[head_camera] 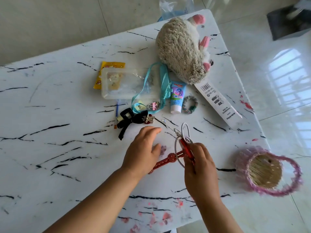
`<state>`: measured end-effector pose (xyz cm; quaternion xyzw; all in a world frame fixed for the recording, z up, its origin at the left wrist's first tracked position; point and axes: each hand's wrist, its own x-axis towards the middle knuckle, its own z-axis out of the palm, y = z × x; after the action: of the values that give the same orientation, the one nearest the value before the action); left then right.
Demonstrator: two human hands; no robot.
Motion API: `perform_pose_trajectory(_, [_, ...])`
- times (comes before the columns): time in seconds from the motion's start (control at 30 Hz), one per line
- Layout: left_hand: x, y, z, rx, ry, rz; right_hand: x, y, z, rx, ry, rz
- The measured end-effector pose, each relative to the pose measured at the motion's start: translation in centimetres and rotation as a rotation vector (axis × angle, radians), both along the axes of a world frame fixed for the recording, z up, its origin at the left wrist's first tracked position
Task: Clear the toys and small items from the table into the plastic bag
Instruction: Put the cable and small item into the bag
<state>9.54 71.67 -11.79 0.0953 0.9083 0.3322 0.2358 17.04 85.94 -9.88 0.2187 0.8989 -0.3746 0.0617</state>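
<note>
My right hand grips a red toy piece together with a white cord loop above the marble table. A red beaded stick juts out to the left below it, partly hidden by my hands. My left hand hovers beside it, fingers relaxed and holding nothing. A plush hedgehog lies at the back. The clear plastic bag hangs past the table's far edge. A toothpaste tube, a hair tie and a black bow clip lie mid-table.
A pink woven basket lies tipped at the right edge. A clear pouch covers a yellow packet. A teal lanyard, a binder clip, a small paintbrush and a white barcode package also lie there. Glossy floor surrounds the table.
</note>
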Motion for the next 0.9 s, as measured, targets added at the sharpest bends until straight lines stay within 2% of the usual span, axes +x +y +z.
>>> perform_pose_trajectory(0.17, [-1.0,2.3,0.7,0.019,-0.031,-0.238,0.9,0.6,1.8,-0.040,0.050,0.077])
perform_pose_trajectory(0.37, [-2.1,3.4,2.3,0.064,-0.019,-0.288,1.7,2.0,3.5,-0.042,0.094,0.025])
perform_pose_trajectory(0.5, [-2.5,2.5,4.5,0.107,-0.058,-0.180,1.8,2.4,4.3,0.033,0.083,0.033])
perform_pose_trajectory(0.63, [-2.2,1.7,7.0,0.134,-0.039,-0.155,1.8,1.6,5.6,0.100,0.033,0.071])
perform_pose_trajectory(0.73, [-0.9,1.4,9.1,0.266,-0.089,-0.070,2.0,0.8,7.1,0.065,0.065,0.045])
perform_pose_trajectory(0.9, [2.0,0.7,12.3,0.498,-0.133,0.204,2.6,-1.0,10.6,-0.009,0.131,-0.035])
